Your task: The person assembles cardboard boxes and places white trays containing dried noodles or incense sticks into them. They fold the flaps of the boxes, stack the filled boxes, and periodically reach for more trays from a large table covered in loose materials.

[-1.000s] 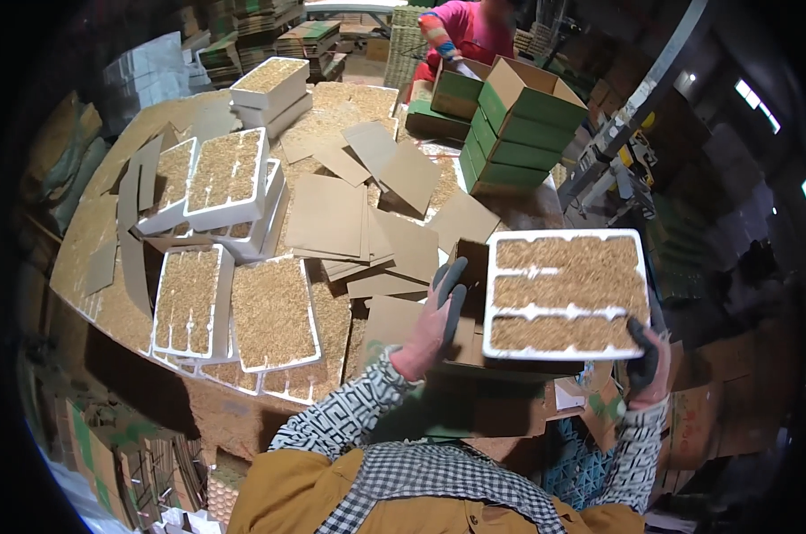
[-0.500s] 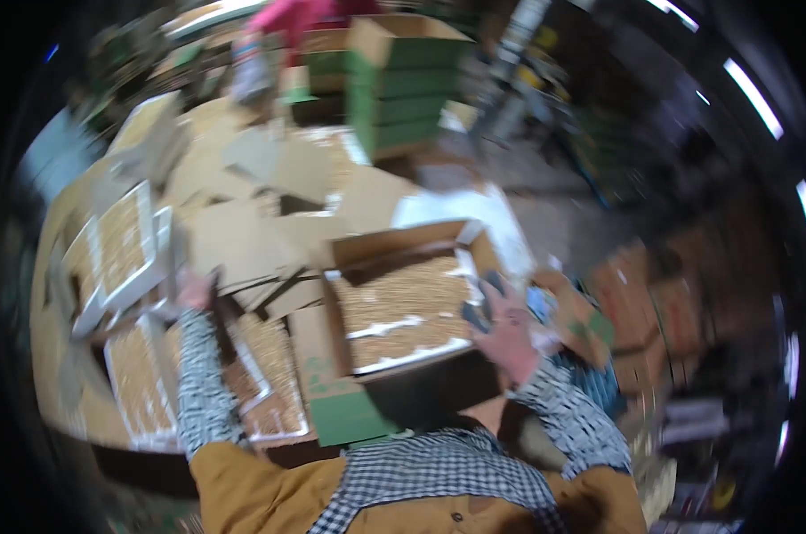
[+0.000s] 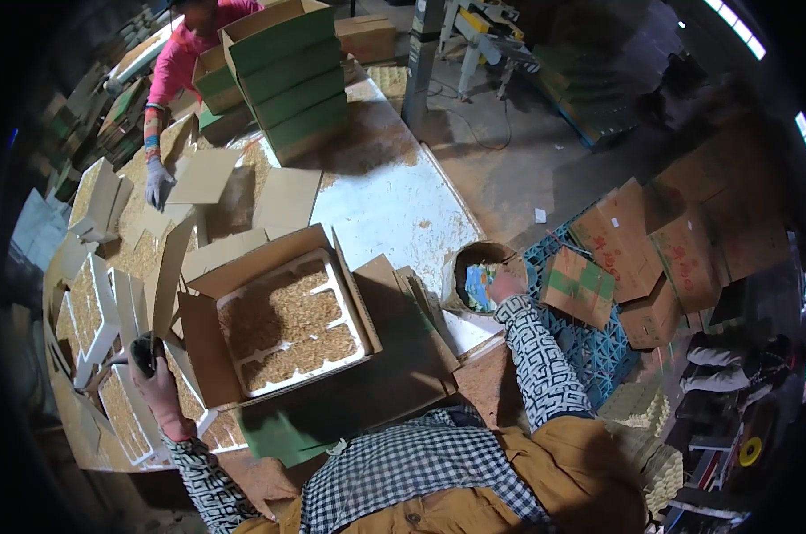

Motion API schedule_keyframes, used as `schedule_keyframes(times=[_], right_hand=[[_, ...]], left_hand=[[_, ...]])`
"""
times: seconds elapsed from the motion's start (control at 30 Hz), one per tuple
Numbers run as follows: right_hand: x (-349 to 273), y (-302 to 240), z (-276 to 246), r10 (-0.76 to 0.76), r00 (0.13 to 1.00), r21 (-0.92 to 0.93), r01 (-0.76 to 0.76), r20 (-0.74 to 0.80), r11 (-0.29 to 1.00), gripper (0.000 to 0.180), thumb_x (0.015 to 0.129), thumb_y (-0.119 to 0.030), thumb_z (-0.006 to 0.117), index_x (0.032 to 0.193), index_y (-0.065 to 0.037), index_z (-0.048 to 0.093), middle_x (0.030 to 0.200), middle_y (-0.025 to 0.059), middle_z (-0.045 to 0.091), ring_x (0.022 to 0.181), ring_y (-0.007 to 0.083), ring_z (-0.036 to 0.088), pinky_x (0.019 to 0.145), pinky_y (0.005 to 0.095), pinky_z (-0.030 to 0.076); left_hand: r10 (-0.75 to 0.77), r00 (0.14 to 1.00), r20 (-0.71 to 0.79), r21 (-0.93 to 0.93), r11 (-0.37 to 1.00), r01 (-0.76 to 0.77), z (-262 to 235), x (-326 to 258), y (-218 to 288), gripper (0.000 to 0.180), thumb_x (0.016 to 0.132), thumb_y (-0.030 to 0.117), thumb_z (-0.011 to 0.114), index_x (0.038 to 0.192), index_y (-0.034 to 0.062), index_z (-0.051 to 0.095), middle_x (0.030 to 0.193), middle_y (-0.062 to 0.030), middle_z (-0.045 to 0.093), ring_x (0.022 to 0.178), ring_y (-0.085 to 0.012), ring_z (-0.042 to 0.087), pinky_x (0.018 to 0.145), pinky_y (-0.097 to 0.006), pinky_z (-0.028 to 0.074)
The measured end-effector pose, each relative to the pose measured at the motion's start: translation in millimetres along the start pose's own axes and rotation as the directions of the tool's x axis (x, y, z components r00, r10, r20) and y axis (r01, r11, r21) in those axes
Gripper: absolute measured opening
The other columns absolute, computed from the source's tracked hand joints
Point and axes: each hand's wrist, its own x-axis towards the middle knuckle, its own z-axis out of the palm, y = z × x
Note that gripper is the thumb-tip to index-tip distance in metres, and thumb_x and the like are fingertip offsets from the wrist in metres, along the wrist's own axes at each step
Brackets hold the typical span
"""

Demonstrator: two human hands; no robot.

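My left hand (image 3: 157, 389), in a pink glove with a dark palm, grips the lower end of a tan cardboard sheet (image 3: 173, 278) that stands tilted beside an open cardboard box (image 3: 209, 347). Inside the box lies a white tray (image 3: 364, 345) filled with small tan pieces (image 3: 283, 311), too fine to name. On the right, my right hand (image 3: 507, 286) reaches into a round tub (image 3: 456, 261) containing blue and green packets (image 3: 479, 287). Its fingertips are hard to make out against the tub's inside.
A person in pink (image 3: 185, 58) stretches a gloved hand (image 3: 158, 184) toward cardboard sheets at the far left. Stacked green boxes (image 3: 296, 84) stand at the back. More filled white trays (image 3: 92, 303) lie left. Brown cartons (image 3: 612, 240) and a blue plastic pallet (image 3: 590, 351) are right.
My left hand has moved nearer and now holds an upright cardboard sheet. My right hand has left the box's right side for the tub. The view has shifted, and the box appears farther left.
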Motion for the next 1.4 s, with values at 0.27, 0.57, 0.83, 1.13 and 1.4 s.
schedule_keyframes(times=[0.27, 0.57, 0.83, 1.13, 1.4], right_hand=[[-69, -40, -104, -0.046, 0.699, 0.587, 0.633, -0.714, 0.505, 0.030, 0.075, -0.022, 0.067, 0.098, -0.003, 0.065, 0.093, 0.0137, 0.067, 0.080, 0.0275, 0.064, 0.068, 0.0353, 0.052], [-165, -202, -229, -0.339, 0.463, 0.507, 0.860, -0.819, -0.051, 0.025, 0.079, -0.006, 0.061, 0.103, 0.000, 0.060, 0.096, 0.0173, 0.063, 0.079, 0.0260, 0.064, 0.066, 0.0328, 0.051], [-183, -263, -158, -0.980, 0.180, -0.288, 0.946, 0.078, 0.151, 0.027, 0.088, -0.023, 0.052, 0.105, -0.005, 0.063, 0.103, 0.0096, 0.065, 0.101, 0.0216, 0.061, 0.078, 0.0370, 0.052], [-156, -225, -94, -0.917, 0.370, 0.179, 0.922, -0.148, 0.343, 0.048, 0.077, -0.023, 0.072, 0.120, -0.011, 0.055, 0.103, 0.0124, 0.063, 0.094, 0.0236, 0.061, 0.082, 0.0388, 0.050], [-127, -216, -50, -0.699, 0.701, 0.923, 0.349, -0.143, 0.162, 0.096, 0.079, -0.037, 0.072, 0.147, -0.003, 0.011, 0.147, 0.0214, 0.026, 0.129, 0.0298, 0.038, 0.105, 0.0388, 0.035]], left_hand=[[0.110, 0.887, -0.448, -0.021, 0.991, -0.133, -27, -54, 50, 0.025, 0.089, -0.001, 0.059, 0.113, -0.0047, 0.058, 0.107, -0.0085, 0.064, 0.095, -0.0166, 0.059, 0.087, -0.027, 0.047], [0.194, 0.580, 0.791, 0.234, 0.781, -0.579, 41, -41, 135, 0.028, 0.060, 0.001, 0.063, 0.085, 0.0122, 0.065, 0.094, -0.0057, 0.060, 0.093, -0.0277, 0.056, 0.079, -0.037, 0.045], [0.102, 0.283, 0.954, 0.121, 0.731, -0.672, 47, -8, 105, 0.038, 0.071, 0.026, 0.068, 0.107, 0.0113, 0.066, 0.097, -0.0112, 0.061, 0.101, -0.0290, 0.054, 0.090, -0.043, 0.042], [0.094, 0.618, 0.781, 0.118, 0.949, -0.294, 53, -53, 58, 0.063, 0.065, 0.017, 0.080, 0.121, 0.0056, 0.054, 0.098, -0.0169, 0.065, 0.083, -0.0318, 0.064, 0.072, -0.033, 0.053], [-0.447, 0.642, 0.623, -0.417, 0.504, 0.756, 97, -61, 37, 0.055, 0.080, 0.031, 0.074, 0.121, 0.0012, 0.052, 0.080, 0.0020, 0.055, 0.072, -0.0083, 0.051, 0.061, -0.024, 0.043]])
